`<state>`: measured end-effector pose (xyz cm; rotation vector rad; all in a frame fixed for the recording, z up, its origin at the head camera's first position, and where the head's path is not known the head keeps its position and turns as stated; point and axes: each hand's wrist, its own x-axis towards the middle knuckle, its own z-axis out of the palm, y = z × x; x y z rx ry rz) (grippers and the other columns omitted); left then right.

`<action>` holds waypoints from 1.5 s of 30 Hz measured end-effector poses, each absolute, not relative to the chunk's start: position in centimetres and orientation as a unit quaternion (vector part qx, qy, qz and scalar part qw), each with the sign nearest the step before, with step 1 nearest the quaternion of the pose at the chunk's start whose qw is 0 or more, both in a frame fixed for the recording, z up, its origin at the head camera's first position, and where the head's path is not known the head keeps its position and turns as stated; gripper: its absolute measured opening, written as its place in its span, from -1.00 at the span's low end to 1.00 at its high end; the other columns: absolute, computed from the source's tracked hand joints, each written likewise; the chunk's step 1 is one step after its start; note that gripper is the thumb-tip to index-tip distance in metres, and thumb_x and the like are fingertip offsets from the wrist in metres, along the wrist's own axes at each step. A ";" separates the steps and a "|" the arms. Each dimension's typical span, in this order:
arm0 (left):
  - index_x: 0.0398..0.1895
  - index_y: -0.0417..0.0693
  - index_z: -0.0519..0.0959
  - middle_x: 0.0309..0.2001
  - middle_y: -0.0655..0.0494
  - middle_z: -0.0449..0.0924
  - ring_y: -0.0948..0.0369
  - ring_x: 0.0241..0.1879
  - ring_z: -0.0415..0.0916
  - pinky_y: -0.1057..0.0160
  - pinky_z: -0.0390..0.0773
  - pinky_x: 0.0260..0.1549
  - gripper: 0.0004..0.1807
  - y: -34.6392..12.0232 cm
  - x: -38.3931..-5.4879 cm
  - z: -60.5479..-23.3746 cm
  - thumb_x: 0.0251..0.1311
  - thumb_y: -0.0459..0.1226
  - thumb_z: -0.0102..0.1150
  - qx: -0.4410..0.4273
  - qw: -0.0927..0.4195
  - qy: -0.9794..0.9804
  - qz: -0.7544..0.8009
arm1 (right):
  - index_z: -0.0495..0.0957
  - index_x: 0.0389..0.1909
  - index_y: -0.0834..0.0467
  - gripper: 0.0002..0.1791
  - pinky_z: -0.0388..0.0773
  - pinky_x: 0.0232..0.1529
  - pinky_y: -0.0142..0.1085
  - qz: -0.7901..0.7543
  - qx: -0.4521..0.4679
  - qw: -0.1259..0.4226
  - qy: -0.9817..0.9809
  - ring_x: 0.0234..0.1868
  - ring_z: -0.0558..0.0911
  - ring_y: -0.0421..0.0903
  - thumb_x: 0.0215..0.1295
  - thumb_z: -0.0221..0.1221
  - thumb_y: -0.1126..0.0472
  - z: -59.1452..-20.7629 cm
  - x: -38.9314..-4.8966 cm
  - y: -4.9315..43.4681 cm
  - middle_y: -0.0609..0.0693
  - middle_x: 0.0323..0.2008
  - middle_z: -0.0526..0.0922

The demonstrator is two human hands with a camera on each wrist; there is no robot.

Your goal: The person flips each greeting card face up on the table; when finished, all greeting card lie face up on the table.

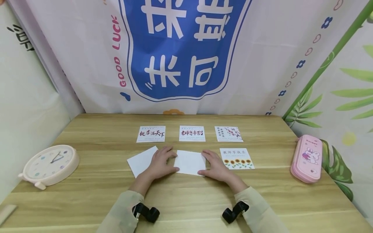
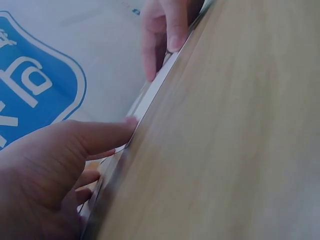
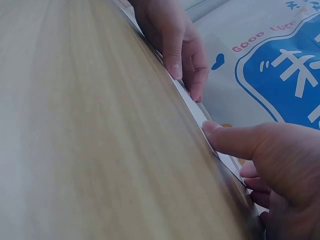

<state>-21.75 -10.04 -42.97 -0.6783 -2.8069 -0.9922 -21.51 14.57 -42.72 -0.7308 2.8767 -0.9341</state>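
A blank white card (image 1: pixel 190 162) lies on the wooden table between the two hands. My left hand (image 1: pixel 160 163) touches its left side, thumb at the near corner and forefinger higher up. At its right side, my right hand (image 1: pixel 217 166) touches it the same way, fingers spread rather than closed. Both wrist views look along the tabletop, so the card (image 2: pixel 152 95) appears as a thin white strip with a thumb at its edge. Another blank card (image 1: pixel 141 161) lies tilted, partly under the left hand. Right of the right hand is a sunflower card (image 1: pixel 237 158).
Along the back lie three printed cards: one left (image 1: pixel 151 134), one middle (image 1: pixel 192 133), one right with blossoms (image 1: pixel 229 134). A round clock (image 1: pixel 50 165) stands at the left, and a pink pencil case (image 1: pixel 307 158) at the right. A printed curtain (image 1: pixel 262 58) hangs behind the table.
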 end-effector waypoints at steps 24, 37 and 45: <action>0.19 -0.07 0.23 0.27 -0.22 -0.11 -0.10 0.24 -0.27 -0.12 -0.28 0.10 -0.03 -10.6 -21.8 -42.3 -0.36 0.17 0.28 -0.202 -0.039 -0.944 -0.258 | 0.08 0.20 0.37 -0.09 -0.14 0.17 -0.02 -0.272 -0.244 0.041 0.930 0.23 -0.01 0.15 -0.07 0.24 -0.03 -42.5 -21.5 14.8 0.23 0.22 0.06; 0.10 -0.07 0.28 0.25 -0.26 -0.10 -0.13 0.23 -0.26 -0.13 -0.27 0.09 -0.10 -10.4 -21.8 -42.1 -0.39 0.14 0.32 -0.198 -0.040 -0.943 -0.264 | 0.06 0.21 0.36 -0.09 -0.18 0.17 -0.03 -0.274 -0.243 0.045 0.929 0.23 -0.03 0.13 -0.08 0.24 -0.04 -42.4 -21.5 14.7 0.21 0.23 0.04; 0.09 -0.06 0.28 0.25 -0.25 -0.10 -0.12 0.23 -0.26 -0.13 -0.27 0.09 -0.10 -10.4 -21.9 -42.3 -0.40 0.14 0.33 -0.191 -0.037 -0.946 -0.260 | 0.14 0.12 0.34 -0.16 -0.14 0.16 -0.03 -0.283 -0.235 0.046 0.928 0.22 -0.01 0.13 -0.12 0.28 0.01 -42.5 -21.8 14.4 0.22 0.22 0.06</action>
